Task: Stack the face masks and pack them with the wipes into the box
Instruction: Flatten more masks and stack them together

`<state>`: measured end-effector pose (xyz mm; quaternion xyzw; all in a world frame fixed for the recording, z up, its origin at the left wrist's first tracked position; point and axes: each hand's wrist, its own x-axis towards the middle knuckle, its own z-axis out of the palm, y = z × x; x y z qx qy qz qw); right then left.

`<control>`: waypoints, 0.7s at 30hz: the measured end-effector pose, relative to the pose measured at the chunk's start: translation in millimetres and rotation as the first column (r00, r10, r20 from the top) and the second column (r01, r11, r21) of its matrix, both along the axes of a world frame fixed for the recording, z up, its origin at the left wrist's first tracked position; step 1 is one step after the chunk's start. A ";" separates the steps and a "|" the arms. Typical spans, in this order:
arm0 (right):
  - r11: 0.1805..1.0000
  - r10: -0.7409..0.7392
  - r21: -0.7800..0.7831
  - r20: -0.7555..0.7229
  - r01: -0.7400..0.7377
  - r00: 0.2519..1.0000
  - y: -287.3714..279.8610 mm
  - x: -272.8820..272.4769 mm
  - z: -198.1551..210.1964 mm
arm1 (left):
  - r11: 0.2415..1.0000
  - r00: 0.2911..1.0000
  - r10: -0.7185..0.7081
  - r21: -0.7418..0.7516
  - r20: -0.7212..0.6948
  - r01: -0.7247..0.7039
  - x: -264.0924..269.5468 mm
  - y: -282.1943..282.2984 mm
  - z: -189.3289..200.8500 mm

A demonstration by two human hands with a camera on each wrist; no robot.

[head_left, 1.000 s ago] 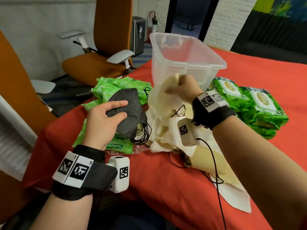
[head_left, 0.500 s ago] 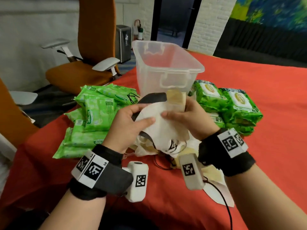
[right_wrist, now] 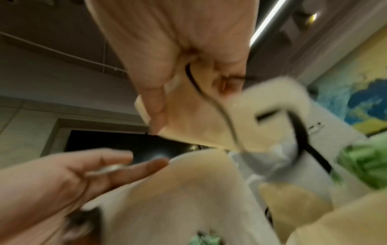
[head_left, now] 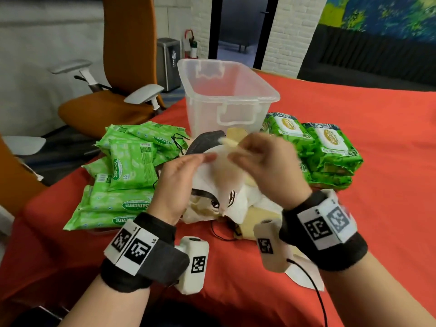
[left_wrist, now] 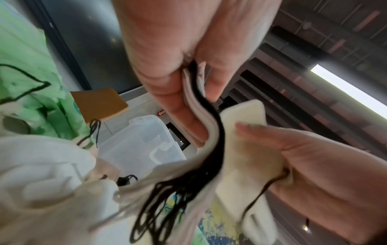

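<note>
My left hand (head_left: pixel 205 159) pinches a small stack of face masks, a white mask (head_left: pixel 212 175) lying on a black mask (head_left: pixel 205 142); the left wrist view shows both edges between thumb and fingers (left_wrist: pixel 194 92). My right hand (head_left: pixel 238 154) pinches a cream mask (head_left: pixel 232 140) at the stack's upper right edge, also seen as the cream mask (left_wrist: pixel 243 116) and the cream mask (right_wrist: pixel 188 116). Black ear loops (left_wrist: pixel 167 207) dangle below. A loose pile of white and cream masks (head_left: pixel 247 206) lies under my hands. The clear plastic box (head_left: pixel 259 100) stands just behind, with nothing visible in it.
Green wipes packs (head_left: pixel 129 166) are heaped on the left and taller wipes packs (head_left: pixel 328 147) are stacked on the right of the red table (head_left: pixel 377 208). An orange office chair (head_left: pixel 113 97) stands beyond the table's left edge. A black cable (head_left: pixel 316 291) trails near my right wrist.
A second ago my left hand held only the black mask while my right lifted one from the pile. The hands have since come together, with a white mask on the black one.
</note>
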<state>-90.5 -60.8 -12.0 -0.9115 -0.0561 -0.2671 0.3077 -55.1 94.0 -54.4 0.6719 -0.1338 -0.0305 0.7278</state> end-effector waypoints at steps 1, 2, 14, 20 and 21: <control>0.993 0.090 -0.057 -0.141 -0.099 0.986 7.1 -1.8 -3.9 | 0.996 0.998 -0.040 -0.078 -0.057 0.035 0.6 0.7 0.4; 0.983 0.166 -0.034 -0.244 -0.180 0.955 10.8 -2.6 -8.1 | 0.991 0.994 -0.067 -0.124 -0.088 0.056 1.1 1.9 0.2; 0.976 0.159 0.185 -0.219 -0.119 0.963 -10.7 8.8 -16.0 | 0.996 0.997 -0.054 0.068 0.060 0.050 -2.0 7.2 -3.4; 0.979 0.203 0.061 -0.186 -0.195 0.961 -2.2 13.3 -8.6 | 0.989 0.995 -0.078 0.129 0.062 0.070 -4.6 7.6 -3.5; 0.977 0.210 0.019 -0.173 -0.210 0.962 -1.8 14.6 -8.8 | 0.988 0.995 -0.083 0.132 0.059 0.075 -4.8 7.3 -3.7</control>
